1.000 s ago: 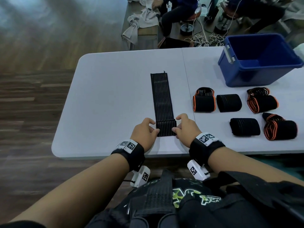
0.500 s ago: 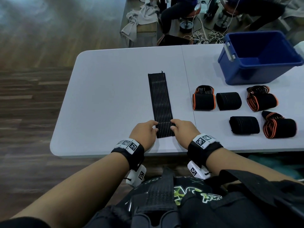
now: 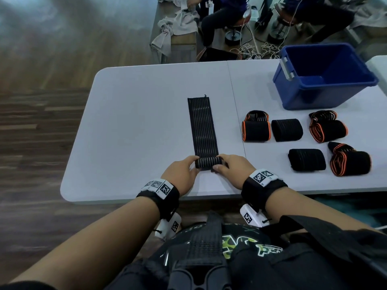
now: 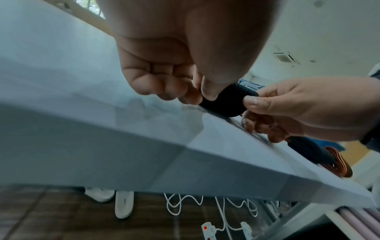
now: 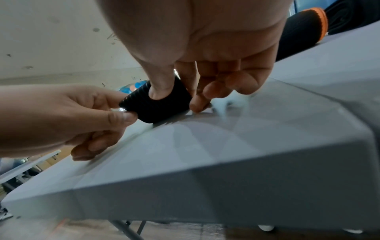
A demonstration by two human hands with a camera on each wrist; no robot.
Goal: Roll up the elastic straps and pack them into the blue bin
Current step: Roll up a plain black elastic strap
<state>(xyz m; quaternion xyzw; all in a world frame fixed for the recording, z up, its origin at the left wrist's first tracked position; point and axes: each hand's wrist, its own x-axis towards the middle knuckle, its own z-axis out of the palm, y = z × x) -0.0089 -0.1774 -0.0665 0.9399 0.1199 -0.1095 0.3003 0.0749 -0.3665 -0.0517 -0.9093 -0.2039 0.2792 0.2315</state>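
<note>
A grey folding table (image 3: 129, 130) fills the view, seen from above. At its near edge, the left hand (image 3: 181, 173) pinches the left end of a small roll started in a black ribbed elastic strap (image 3: 202, 126), thumb and fingers curled onto it. The rest of the strap lies flat, running straight away from the person. The right hand (image 3: 232, 170) pinches the roll's right end the same way; the wrist views show both thumbs pressed on the roll. Each wrist wears a black band with square black-and-white coded tags; no readable words appear on them. Right of the table's centre seam lie five already bundled straps: an orange-edged bundle (image 3: 256, 127), a plain black roll (image 3: 287, 130), another orange-edged bundle (image 3: 326, 128), then nearer, a black roll (image 3: 306, 160) and an orange-edged bundle (image 3: 349, 161). At the far right corner stands the open blue bin (image 3: 297, 95), which appears to hold nothing, though its near inner wall is hidden.
</note>
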